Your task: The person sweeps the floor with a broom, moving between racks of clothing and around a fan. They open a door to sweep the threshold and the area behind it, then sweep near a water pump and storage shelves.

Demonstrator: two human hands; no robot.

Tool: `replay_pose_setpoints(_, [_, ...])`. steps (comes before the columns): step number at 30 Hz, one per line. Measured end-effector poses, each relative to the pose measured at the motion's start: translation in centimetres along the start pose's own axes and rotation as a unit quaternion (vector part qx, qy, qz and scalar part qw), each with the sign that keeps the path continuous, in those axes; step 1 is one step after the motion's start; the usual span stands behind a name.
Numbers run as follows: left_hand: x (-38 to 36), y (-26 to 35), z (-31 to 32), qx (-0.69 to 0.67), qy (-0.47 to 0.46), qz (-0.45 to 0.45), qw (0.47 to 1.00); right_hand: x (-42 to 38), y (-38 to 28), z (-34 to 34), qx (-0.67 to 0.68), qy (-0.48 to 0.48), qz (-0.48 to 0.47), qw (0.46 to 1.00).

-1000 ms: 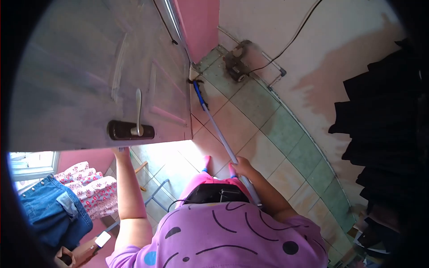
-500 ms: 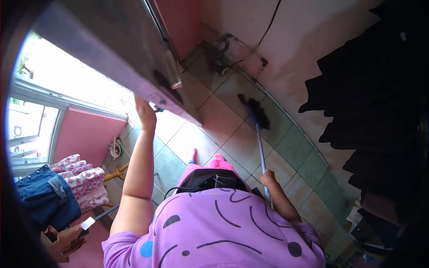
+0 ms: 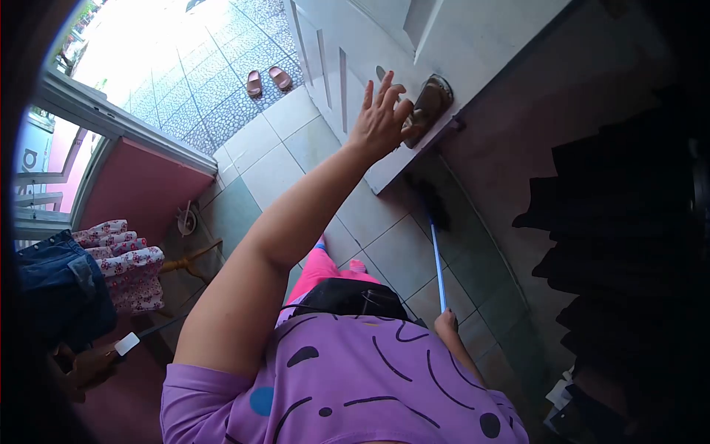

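My left hand (image 3: 379, 122) is stretched forward with its fingers spread, and overlaps the white door (image 3: 488, 37) beside its metal lock plate (image 3: 431, 106). That door stands swung inward, its edge slanting over the tiled floor. Low on the right, my right hand (image 3: 446, 323) is wrapped round the blue handle (image 3: 438, 259) of a broom. The dark bristles (image 3: 435, 206) rest on the floor near the wall, in shade behind the door's edge.
A pair of pink slippers (image 3: 268, 81) lies outside on the patterned paving. Clothes, among them a denim garment (image 3: 55, 285), hang at left above a wooden stand (image 3: 191, 257). Dark hanging cloth (image 3: 614, 222) fills the right side. A pink wall panel (image 3: 151, 189) flanks the doorway.
The door has swung inward to the right, uncovering the paving and slippers outside. My left hand has moved from its edge to beside the lock plate, fingers now spread. The broom stays in my right hand.
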State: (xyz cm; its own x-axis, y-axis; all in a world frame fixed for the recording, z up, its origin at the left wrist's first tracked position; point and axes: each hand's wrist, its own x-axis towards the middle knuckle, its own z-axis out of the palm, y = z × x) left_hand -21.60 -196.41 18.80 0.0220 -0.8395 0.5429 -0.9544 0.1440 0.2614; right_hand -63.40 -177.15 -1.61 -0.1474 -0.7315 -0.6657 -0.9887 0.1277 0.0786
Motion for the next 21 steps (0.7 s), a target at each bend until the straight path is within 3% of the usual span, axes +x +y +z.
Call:
replay_pose_setpoints(8, [8.4, 0.0, 6.5, 0.002, -0.006, 0.151, 0.989, -4.6, -5.1, -0.1, 0.055, -0.053, 0.045, 0.996])
replay_pose_setpoints(10, [10.4, 0.6, 8.4, 0.029, 0.039, 0.136, 0.990, -5.2, -5.4, 1.9, 0.079, -0.055, 0.063, 0.993])
replay_pose_setpoints(16, [16.3, 1.9, 12.6, 0.058, -0.018, 0.119, 0.991, -8.5, -7.7, 4.2, 0.162, -0.080, 0.098, 0.979])
replay_pose_setpoints(18, [18.3, 2.0, 14.4, 0.076, 0.039, 0.111, 0.990, -9.2, -8.9, 3.7, 0.169, -0.091, 0.113, 0.975])
replay_pose_setpoints(21, [20.5, 2.1, 16.4, 0.088, 0.027, 0.102, 0.991, -9.4, -9.9, 3.6, 0.173, -0.108, 0.150, 0.967])
